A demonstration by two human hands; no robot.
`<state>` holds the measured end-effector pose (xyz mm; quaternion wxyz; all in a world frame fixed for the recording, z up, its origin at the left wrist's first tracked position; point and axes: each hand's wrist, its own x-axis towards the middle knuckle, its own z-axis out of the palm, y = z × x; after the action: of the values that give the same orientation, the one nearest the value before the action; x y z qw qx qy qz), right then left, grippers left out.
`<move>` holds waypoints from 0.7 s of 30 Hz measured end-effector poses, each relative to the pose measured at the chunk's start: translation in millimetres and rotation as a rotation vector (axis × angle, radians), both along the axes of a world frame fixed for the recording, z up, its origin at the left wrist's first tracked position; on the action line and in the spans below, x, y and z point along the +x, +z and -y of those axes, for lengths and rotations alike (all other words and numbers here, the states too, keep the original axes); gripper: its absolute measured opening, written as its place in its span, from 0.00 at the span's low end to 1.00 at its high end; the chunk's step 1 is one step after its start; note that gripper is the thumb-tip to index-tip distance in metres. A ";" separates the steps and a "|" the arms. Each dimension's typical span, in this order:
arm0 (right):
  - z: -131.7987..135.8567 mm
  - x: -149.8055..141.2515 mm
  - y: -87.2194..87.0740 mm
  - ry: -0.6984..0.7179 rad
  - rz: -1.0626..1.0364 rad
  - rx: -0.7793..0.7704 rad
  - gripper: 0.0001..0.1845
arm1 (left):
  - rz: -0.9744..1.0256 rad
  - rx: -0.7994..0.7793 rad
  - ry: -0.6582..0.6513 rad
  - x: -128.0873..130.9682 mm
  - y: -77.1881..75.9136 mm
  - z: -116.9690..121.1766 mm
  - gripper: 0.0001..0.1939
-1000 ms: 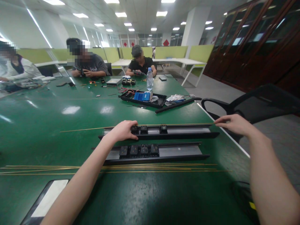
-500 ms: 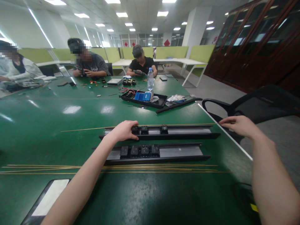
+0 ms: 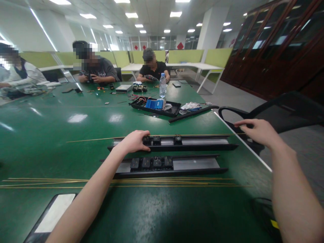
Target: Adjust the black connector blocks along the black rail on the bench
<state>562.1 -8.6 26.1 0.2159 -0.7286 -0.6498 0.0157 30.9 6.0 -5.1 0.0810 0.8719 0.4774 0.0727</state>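
Observation:
My left hand (image 3: 134, 141) rests with curled fingers on the left part of the far black socket rail (image 3: 202, 143), touching its first socket module. A thin brass rod (image 3: 96, 138) runs along the far side of that rail. My right hand (image 3: 258, 131) pinches the rod's right end beyond the table's edge. A second black rail (image 3: 192, 166) with several socket modules lies just nearer to me. Several more brass rods (image 3: 50, 182) lie side by side in front of it.
A black tray (image 3: 174, 108) with a blue part and a water bottle (image 3: 163, 85) stands further back. Three people sit at the far side. A black chair (image 3: 278, 111) stands to the right. A black and white panel (image 3: 53, 216) lies near left.
My right hand has drawn the rod's end a little to the right and slightly up, past the table's edge. My left hand has stayed on the far rail.

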 end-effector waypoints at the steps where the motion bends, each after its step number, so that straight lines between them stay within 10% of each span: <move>1: 0.2 -10.5 3.1 0.020 -0.009 0.017 0.20 | -0.002 0.002 -0.001 0.1 0.0 -0.1 0.29; 11: -13.3 -116.1 -17.9 0.509 -0.076 0.099 0.18 | -0.018 0.016 0.018 1.6 2.3 3.5 0.28; 21: -14.5 -159.5 -41.5 0.694 -0.102 0.160 0.15 | 0.001 0.036 0.026 1.2 2.4 6.0 0.28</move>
<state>402.5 5.8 -15.4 0.2862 -0.4436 -0.8461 0.0736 32.1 0.0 -2.6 0.0647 0.8670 0.4870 0.0827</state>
